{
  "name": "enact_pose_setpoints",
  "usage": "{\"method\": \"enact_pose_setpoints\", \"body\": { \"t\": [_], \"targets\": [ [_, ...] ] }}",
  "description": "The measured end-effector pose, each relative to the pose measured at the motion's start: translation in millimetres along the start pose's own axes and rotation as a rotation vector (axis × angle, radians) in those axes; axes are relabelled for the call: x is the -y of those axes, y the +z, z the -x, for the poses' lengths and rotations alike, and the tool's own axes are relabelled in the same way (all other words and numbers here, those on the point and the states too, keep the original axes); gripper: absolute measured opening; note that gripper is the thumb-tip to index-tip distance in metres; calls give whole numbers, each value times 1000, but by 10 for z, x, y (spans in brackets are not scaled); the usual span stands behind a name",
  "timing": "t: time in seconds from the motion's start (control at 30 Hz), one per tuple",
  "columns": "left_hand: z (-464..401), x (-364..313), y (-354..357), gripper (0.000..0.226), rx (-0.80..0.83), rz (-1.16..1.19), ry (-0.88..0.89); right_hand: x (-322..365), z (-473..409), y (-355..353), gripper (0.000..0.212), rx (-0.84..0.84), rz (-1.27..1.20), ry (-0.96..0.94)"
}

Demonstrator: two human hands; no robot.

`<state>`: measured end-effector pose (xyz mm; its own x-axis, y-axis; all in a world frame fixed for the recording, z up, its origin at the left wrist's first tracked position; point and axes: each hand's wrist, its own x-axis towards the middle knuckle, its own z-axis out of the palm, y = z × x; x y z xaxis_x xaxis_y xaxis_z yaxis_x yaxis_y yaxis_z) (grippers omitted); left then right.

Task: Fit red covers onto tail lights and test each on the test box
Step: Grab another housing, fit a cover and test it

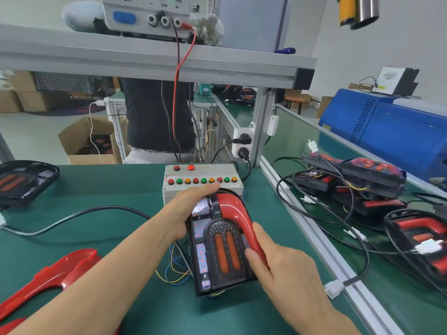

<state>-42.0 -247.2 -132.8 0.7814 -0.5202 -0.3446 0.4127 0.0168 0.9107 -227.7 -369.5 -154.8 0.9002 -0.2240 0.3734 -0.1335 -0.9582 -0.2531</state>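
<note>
Tail light (219, 247) lies on the green mat just in front of the test box (202, 180), long axis running away from the person; the red cover (238, 213) sits along its right edge. Right hand (283, 267) pinches the cover's near leg with curled fingers and is nearer it; left hand (186, 211) grips the housing's far-left corner. Counts: one light in hand, two spare covers (55, 276) at left, about four or five lights in the pile (367, 182) at right, exact number not resolvable.
</note>
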Motion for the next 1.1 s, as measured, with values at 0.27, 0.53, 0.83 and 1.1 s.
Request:
{"method": "enact_pose_setpoints", "body": {
  "t": [0.27,0.53,0.83,1.1],
  "targets": [
    [-6,23,-29,44,-25,-43,44,2,2,67,63,70,35,-6],
    [43,-29,-1,25,52,-50,67,-71,-66,120,26,334,-963,369],
    [105,-107,27,50,79,-47,23,-83,-90,52,15,401,-1156,433],
    [87,-108,39,16,33,-37,96,-44,-80,102,15,279,-1135,399]
  ]
}}
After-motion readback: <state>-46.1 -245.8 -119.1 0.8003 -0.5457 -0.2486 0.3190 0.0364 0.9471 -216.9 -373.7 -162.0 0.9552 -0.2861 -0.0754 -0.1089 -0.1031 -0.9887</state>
